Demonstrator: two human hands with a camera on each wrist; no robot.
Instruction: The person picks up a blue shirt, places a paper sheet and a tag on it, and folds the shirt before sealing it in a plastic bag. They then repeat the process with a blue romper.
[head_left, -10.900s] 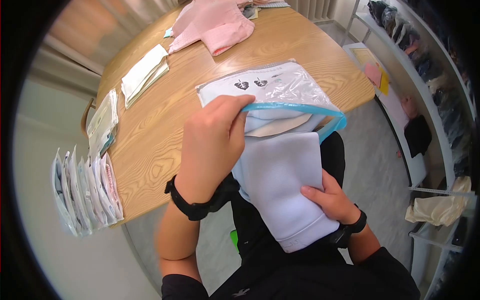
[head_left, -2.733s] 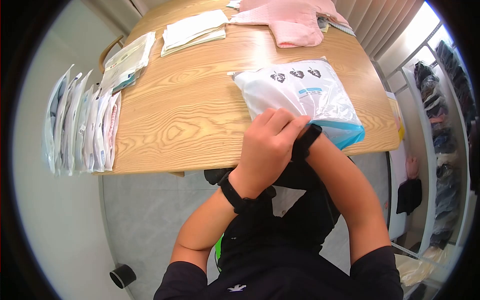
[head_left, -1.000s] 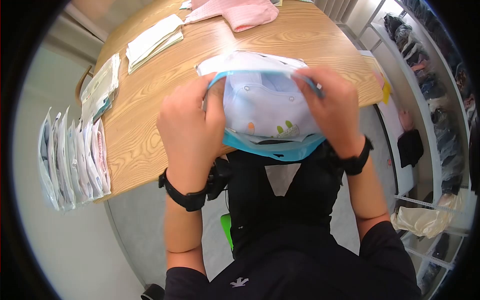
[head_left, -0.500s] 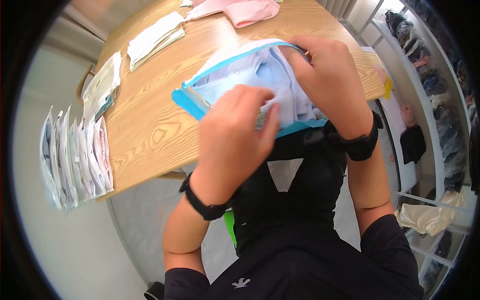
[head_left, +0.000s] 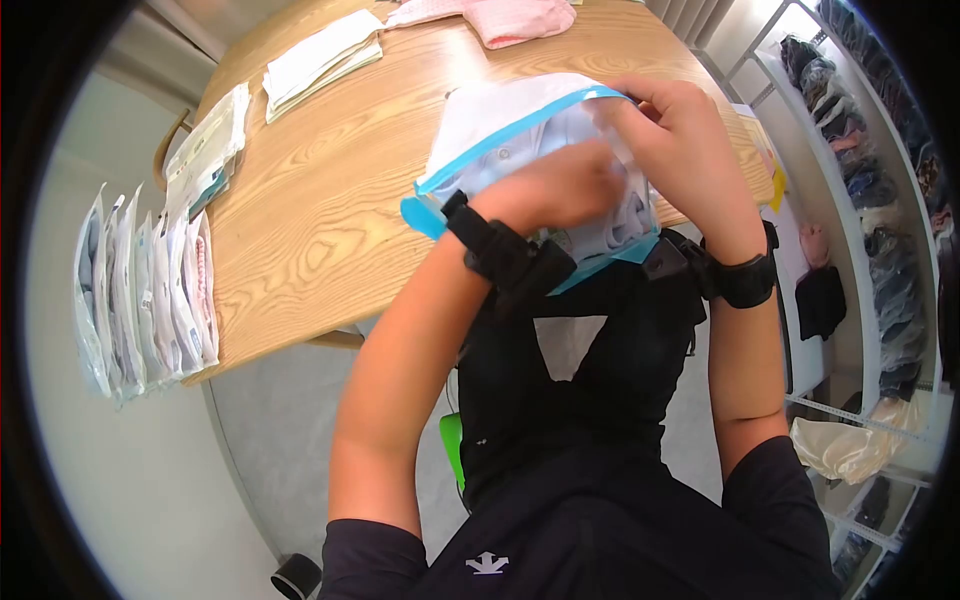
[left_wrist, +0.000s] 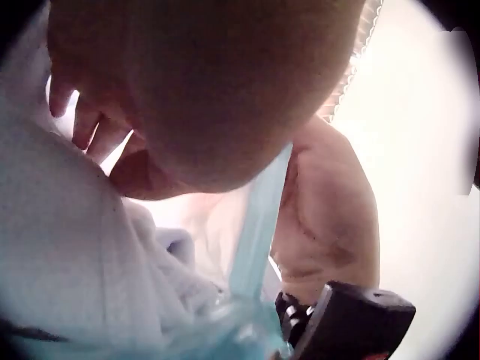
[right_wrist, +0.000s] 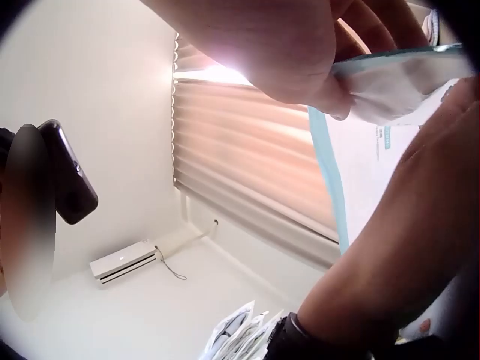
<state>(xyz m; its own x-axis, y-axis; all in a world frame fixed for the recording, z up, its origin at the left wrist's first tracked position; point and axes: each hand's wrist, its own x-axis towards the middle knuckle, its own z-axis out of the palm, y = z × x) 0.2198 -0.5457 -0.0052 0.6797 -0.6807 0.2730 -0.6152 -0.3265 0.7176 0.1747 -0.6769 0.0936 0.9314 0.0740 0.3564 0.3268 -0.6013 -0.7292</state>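
Note:
A plastic zip bag [head_left: 497, 122] with blue edging lies at the table's near edge, its mouth spread toward me. Folded light blue clothing [head_left: 503, 158] with a snap button fills it. My right hand [head_left: 685, 135] pinches the bag's upper rim at the right corner; the right wrist view shows the blue strip [right_wrist: 390, 58] between thumb and fingers. My left hand [head_left: 570, 185] reaches across inside the mouth, blurred in the head view. In the left wrist view its fingers [left_wrist: 88, 127] extend against the pale cloth [left_wrist: 67, 225], holding nothing visible.
Several upright packed bags [head_left: 150, 300] stand at the table's left edge, with flat bags [head_left: 208, 150] behind them. White folded cloths [head_left: 322, 60] and a pink garment [head_left: 515, 20] lie farther back. Shelves [head_left: 850, 200] line the right side; a black bin [head_left: 297, 577] sits on the floor.
Earlier the bag lay with its printed side up; now its mouth faces me. Over the last second the right hand kept the rim while the left left its side and moved right, into the mouth.

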